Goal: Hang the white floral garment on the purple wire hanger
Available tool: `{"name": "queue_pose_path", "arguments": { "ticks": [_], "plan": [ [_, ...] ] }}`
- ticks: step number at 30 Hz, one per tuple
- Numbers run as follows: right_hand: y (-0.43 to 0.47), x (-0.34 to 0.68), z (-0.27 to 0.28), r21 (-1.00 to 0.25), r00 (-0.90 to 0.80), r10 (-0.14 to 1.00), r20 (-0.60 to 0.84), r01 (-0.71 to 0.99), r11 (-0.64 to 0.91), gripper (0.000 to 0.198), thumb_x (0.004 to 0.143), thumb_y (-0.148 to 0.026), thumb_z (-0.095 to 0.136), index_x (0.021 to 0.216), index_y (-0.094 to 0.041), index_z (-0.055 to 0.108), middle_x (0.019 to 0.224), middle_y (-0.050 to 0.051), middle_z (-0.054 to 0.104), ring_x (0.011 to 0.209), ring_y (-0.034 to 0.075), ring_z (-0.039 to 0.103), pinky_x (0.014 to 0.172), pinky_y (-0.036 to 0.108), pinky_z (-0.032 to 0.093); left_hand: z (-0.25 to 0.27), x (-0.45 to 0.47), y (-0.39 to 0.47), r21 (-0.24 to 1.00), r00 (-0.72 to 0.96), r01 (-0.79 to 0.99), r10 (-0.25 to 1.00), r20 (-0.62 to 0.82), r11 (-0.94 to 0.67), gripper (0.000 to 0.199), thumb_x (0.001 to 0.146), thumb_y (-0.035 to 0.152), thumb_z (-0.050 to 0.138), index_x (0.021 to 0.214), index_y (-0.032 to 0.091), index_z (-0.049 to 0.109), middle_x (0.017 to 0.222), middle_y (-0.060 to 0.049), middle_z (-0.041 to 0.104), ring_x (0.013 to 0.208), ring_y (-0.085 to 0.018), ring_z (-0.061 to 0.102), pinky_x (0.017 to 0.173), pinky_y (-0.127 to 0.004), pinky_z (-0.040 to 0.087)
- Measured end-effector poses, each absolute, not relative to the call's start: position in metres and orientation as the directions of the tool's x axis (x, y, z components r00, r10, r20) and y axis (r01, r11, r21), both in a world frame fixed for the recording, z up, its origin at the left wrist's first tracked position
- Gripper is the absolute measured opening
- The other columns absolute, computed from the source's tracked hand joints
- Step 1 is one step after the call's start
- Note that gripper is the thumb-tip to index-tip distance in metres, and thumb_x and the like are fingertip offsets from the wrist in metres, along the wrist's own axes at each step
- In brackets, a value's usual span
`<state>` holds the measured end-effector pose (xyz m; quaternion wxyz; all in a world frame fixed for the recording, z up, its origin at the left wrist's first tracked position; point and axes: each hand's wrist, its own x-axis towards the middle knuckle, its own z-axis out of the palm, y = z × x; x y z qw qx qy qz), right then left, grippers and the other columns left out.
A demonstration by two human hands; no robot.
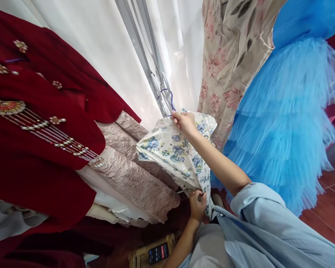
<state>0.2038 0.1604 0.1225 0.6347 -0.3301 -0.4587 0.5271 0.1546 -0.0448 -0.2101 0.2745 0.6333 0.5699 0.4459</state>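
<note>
A white dress with blue flowers (177,149) hangs in front of me on a purple hanger (171,97). My right hand (185,123) is closed in a pinch at the base of the hanger's hook, by the neckline. The hook is up at a grey metal rack (156,70), where several pale hanger hooks cluster. Lower down, my left hand (198,206) is closed on the dress's cloth, which gathers into folds there. A dark ring-like piece shows on one finger of that hand.
Left of the dress hang a dark red beaded jacket (56,130) and a pinkish textured garment (136,178). A beige floral garment (220,56) and a blue tulle dress (279,123) hang at right. Below, a phone (158,254) lies on a wooden stool (136,257). White curtains (80,33) hang behind.
</note>
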Motion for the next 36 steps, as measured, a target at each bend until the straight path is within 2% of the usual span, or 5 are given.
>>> {"name": "queue_pose_path", "arguments": {
  "ticks": [7,12,17,30,36],
  "plan": [
    [0.133,0.221,0.113,-0.922,-0.118,0.946,0.302,-0.29,0.258,0.038,0.086,-0.052,0.07,0.072,-0.018,0.06,0.05,-0.004,0.054,0.039,0.008,0.039,0.041,0.022,0.032,-0.153,0.109,-0.018,0.813,-0.094,0.482,0.903,0.42,-0.328,0.027,0.096,0.039,0.056,0.104,0.017,0.07,0.103,-0.014,0.069,0.1,-0.026,0.065,0.091,-0.041,0.051],
    [0.109,0.224,0.101,-0.89,-0.085,0.91,0.405,-0.263,0.372,0.032,0.092,-0.048,0.061,0.077,-0.02,0.055,0.05,-0.005,0.054,0.04,0.009,0.041,0.044,0.022,0.033,0.024,0.075,0.049,0.43,-0.089,0.637,0.493,0.865,-0.64,0.025,0.101,0.03,0.049,0.116,0.019,0.065,0.112,-0.013,0.067,0.111,-0.024,0.062,0.103,-0.044,0.047],
    [0.103,0.223,0.102,-0.871,-0.068,0.873,0.483,-0.139,0.471,0.03,0.094,-0.043,0.058,0.075,-0.021,0.052,0.052,-0.004,0.056,0.047,0.011,0.048,0.05,0.022,0.036,0.161,0.081,0.103,0.337,0.367,0.642,0.661,0.654,-0.689,0.021,0.097,0.028,0.053,0.105,0.017,0.07,0.102,-0.008,0.071,0.098,-0.021,0.065,0.089,-0.034,0.052],
    [0.098,0.208,-0.043,-0.961,0.076,0.996,0.047,0.276,0.025,0.024,0.08,-0.027,0.052,0.058,-0.021,0.045,0.055,-0.002,0.051,0.058,0.014,0.048,0.057,0.024,0.034,0.173,0.095,0.138,0.234,0.369,0.71,0.634,0.679,-0.664,0.02,0.094,0.028,0.058,0.086,0.015,0.071,0.081,-0.005,0.07,0.072,-0.017,0.061,0.073,-0.03,0.046],
    [0.048,0.219,-0.133,-0.942,0.069,0.989,-0.133,0.303,-0.148,0.025,0.075,-0.026,0.055,0.054,-0.022,0.042,0.051,0.0,0.048,0.057,0.017,0.049,0.056,0.026,0.032,0.167,0.025,0.168,0.543,0.175,0.572,0.738,0.652,-0.615,0.028,0.09,0.039,0.067,0.087,0.012,0.074,0.068,-0.003,0.065,0.064,-0.016,0.059,0.066,-0.031,0.048]
  ]
}}
